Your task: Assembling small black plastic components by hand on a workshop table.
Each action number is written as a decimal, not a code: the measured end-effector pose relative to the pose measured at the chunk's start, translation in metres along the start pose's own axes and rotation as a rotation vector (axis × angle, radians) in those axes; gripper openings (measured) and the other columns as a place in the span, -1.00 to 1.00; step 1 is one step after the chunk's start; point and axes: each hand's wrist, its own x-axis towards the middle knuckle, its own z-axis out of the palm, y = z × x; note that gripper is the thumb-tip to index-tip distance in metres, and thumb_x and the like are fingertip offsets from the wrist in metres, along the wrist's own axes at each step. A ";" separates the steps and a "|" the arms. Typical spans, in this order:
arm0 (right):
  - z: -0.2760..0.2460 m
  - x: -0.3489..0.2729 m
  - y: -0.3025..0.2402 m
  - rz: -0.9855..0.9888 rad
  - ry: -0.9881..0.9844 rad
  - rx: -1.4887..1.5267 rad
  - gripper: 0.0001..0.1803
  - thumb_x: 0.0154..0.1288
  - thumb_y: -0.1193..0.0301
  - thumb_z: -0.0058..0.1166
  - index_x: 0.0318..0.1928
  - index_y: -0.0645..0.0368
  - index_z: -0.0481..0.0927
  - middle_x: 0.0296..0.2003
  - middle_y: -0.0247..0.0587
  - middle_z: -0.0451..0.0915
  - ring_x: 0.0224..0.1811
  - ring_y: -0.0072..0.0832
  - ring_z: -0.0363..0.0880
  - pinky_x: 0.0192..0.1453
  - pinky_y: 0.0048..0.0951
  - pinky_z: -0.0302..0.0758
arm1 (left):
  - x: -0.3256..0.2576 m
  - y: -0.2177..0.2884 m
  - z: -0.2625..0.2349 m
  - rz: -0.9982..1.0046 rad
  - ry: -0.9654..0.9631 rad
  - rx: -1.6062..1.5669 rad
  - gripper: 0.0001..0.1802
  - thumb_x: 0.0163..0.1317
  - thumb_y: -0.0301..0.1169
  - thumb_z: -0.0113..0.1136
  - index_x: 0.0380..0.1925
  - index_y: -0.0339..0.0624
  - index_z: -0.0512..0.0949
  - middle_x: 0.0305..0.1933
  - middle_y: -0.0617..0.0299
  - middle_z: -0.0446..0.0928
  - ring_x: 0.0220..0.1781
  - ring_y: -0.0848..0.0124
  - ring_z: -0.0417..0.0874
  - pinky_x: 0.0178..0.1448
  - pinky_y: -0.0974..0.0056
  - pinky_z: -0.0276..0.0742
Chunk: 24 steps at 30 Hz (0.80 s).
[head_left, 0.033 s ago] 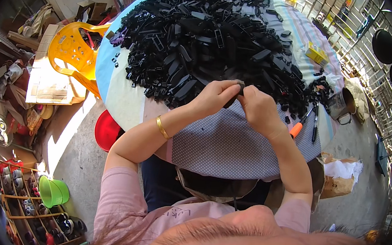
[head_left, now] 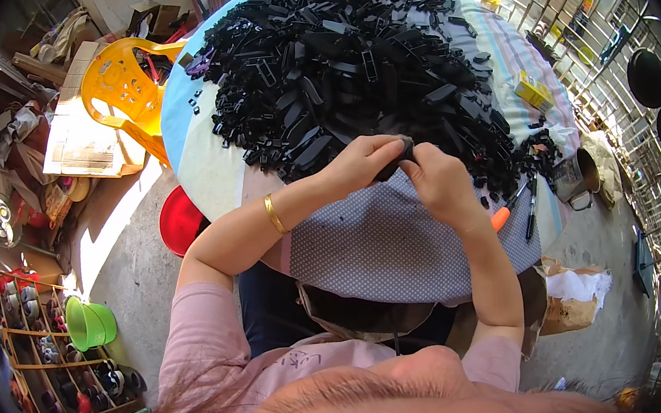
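Grey floor point(head_left: 143, 287), sunlight streak point(head_left: 109, 237); yellow chair point(head_left: 147, 97) left, barred wall point(head_left: 608, 59) right, shoe rack point(head_left: 47, 364) lower left.

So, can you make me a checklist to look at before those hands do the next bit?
1. Left hand gripping the black piece: ok, it's pinched.
2. Right hand on it too: ok.
3. Whole piece easy to see: not ok, fingers cover much of it.
4. More parts close by: ok, the black pile is just past the hands.
5. Mug well away from the table edge: not ok, it's near the right edge.
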 end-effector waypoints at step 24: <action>0.013 0.021 0.066 -0.042 0.213 -0.552 -0.71 0.11 0.56 -0.12 -0.16 0.11 0.57 -0.17 -0.27 0.55 0.10 -0.32 0.32 0.22 0.01 0.12 | -0.020 -0.002 0.023 0.537 -0.611 0.635 -0.69 0.08 -0.26 0.25 -0.26 -0.25 0.53 -0.30 0.16 0.45 -0.40 0.29 0.48 -0.31 0.28 0.41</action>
